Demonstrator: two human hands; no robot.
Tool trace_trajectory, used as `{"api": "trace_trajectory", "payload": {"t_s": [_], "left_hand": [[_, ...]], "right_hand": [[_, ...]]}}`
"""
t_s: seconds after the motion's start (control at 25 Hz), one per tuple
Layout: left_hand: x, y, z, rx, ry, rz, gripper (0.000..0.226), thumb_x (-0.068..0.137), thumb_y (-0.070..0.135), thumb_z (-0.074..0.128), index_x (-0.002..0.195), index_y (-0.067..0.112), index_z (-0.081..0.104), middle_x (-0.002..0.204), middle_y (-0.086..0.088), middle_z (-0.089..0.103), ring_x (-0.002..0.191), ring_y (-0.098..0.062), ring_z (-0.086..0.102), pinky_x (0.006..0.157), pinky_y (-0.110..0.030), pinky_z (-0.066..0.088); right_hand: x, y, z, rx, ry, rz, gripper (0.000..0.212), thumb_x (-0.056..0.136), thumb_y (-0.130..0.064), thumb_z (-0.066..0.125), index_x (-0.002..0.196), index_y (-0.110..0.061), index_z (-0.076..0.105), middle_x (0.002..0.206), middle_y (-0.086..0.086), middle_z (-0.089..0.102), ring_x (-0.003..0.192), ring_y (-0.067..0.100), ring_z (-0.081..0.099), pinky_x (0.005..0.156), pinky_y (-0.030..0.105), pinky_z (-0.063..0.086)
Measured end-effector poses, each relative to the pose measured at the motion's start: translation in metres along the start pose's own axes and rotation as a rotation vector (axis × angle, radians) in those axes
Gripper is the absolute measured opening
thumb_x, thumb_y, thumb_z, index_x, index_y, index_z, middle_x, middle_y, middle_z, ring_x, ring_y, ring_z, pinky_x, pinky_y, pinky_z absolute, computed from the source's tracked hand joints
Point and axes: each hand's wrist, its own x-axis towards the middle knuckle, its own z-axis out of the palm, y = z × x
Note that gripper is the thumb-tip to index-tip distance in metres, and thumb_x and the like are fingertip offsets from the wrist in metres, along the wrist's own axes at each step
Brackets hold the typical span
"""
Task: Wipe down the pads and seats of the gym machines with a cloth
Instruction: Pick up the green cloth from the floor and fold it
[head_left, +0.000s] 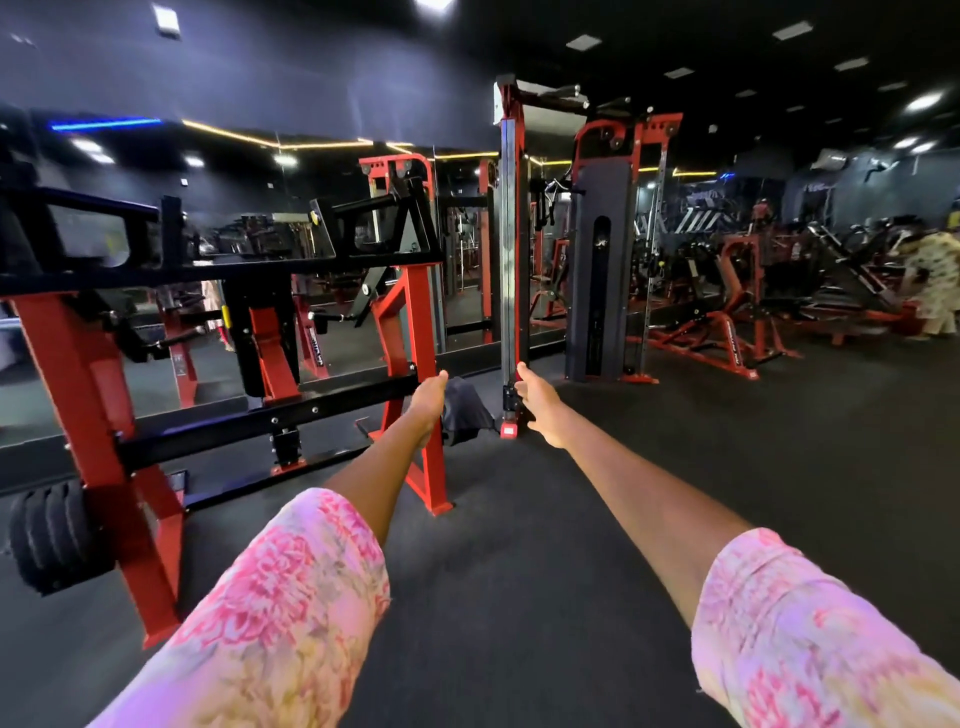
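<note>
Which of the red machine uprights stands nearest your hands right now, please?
The tall slim red-and-black post right beside the right hand, nearer than the angled red leg by the left hand.

— Where does your camera sit?
— On your head, looking forward and slightly down across the gym floor (519, 545); your outstretched arms are close, the machines farther off.

Both arms stretch forward over the dark floor (571, 519), the left hand (428, 400) and right hand (540, 402) empty, fingers relaxed. A dark cloth (465, 408) lies between them, beside a red-and-black machine (410, 312) facing the mirror wall.
</note>
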Motion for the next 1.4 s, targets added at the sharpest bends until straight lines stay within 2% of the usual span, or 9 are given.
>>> {"api": "trace_trajectory", "payload": {"t_s": [0.2, 0.36, 0.48, 0.6, 0.76, 0.88, 1.08, 1.4], "left_hand": [[0.128, -0.017, 0.042, -0.046, -0.006, -0.018, 0.048, 0.1, 0.038, 0.034, 0.131, 0.005, 0.049, 0.126, -0.012, 0.056, 0.118, -0.029, 0.052, 0.101, -0.041, 0.039], [0.255, -0.039, 0.079, -0.068, 0.001, -0.016, 0.054, 0.099, 0.043, 0.032, 0.141, 0.011, 0.038, 0.145, -0.012, 0.041, 0.132, -0.031, 0.039, 0.112, -0.049, 0.028], [0.33, -0.024, 0.106, -0.091, 0.012, -0.027, 0.056, 0.1, 0.042, 0.031, 0.146, 0.01, 0.028, 0.152, -0.01, 0.029, 0.139, -0.029, 0.028, 0.115, -0.048, 0.022], [0.388, 0.0, 0.131, -0.086, 0.047, -0.04, 0.056, 0.102, 0.039, 0.029, 0.147, 0.008, 0.024, 0.154, -0.009, 0.025, 0.142, -0.028, 0.023, 0.116, -0.045, 0.018], [0.472, -0.017, 0.155, -0.052, 0.068, -0.05, 0.047, 0.102, 0.031, 0.031, 0.138, 0.002, 0.039, 0.14, -0.018, 0.043, 0.13, -0.036, 0.041, 0.107, -0.044, 0.035], [0.55, -0.04, 0.168, 0.021, 0.087, -0.021, 0.04, 0.102, 0.026, 0.034, 0.129, 0.0, 0.047, 0.136, -0.024, 0.047, 0.119, -0.033, 0.049, 0.106, -0.044, 0.036], [0.693, -0.054, 0.187, 0.185, 0.084, 0.005, 0.048, 0.102, 0.027, 0.034, 0.143, 0.002, 0.032, 0.149, -0.016, 0.032, 0.138, -0.03, 0.03, 0.113, -0.036, 0.023], [0.899, -0.055, 0.237, 0.247, 0.017, -0.002, 0.049, 0.103, 0.025, 0.029, 0.146, 0.0, 0.023, 0.154, -0.014, 0.022, 0.142, -0.026, 0.022, 0.112, -0.032, 0.017]], "right_hand": [[0.128, 0.004, -0.033, 0.0, 0.035, 0.011, 0.064, 0.098, -0.053, 0.027, 0.144, -0.008, 0.032, 0.155, 0.009, 0.02, 0.143, 0.025, 0.018, 0.114, 0.045, 0.013], [0.243, 0.001, -0.065, -0.017, -0.014, 0.011, 0.066, 0.098, -0.053, 0.025, 0.147, -0.009, 0.026, 0.156, 0.009, 0.016, 0.144, 0.026, 0.014, 0.115, 0.045, 0.012], [0.329, -0.019, -0.085, -0.044, -0.056, 0.007, 0.066, 0.098, -0.053, 0.028, 0.147, -0.009, 0.027, 0.156, 0.007, 0.02, 0.143, 0.025, 0.018, 0.114, 0.044, 0.016], [0.424, -0.038, -0.096, 0.004, -0.064, 0.0, 0.062, 0.098, -0.051, 0.031, 0.142, -0.007, 0.035, 0.153, 0.009, 0.026, 0.141, 0.025, 0.023, 0.112, 0.046, 0.02], [0.522, -0.026, -0.099, 0.038, -0.122, 0.073, 0.061, 0.097, -0.05, 0.034, 0.139, -0.005, 0.038, 0.151, 0.012, 0.029, 0.14, 0.027, 0.025, 0.11, 0.049, 0.021], [0.601, -0.016, -0.101, 0.003, -0.153, 0.098, 0.064, 0.096, -0.053, 0.033, 0.14, -0.006, 0.037, 0.151, 0.013, 0.028, 0.14, 0.027, 0.026, 0.11, 0.05, 0.022], [0.751, -0.029, -0.098, -0.01, -0.159, 0.108, 0.066, 0.097, -0.053, 0.031, 0.141, -0.004, 0.035, 0.152, 0.012, 0.028, 0.14, 0.026, 0.026, 0.111, 0.05, 0.022], [0.954, -0.018, -0.086, 0.013, -0.18, 0.174, 0.055, 0.096, -0.052, 0.036, 0.125, -0.007, 0.049, 0.144, 0.011, 0.039, 0.137, 0.026, 0.032, 0.109, 0.051, 0.023]]}}
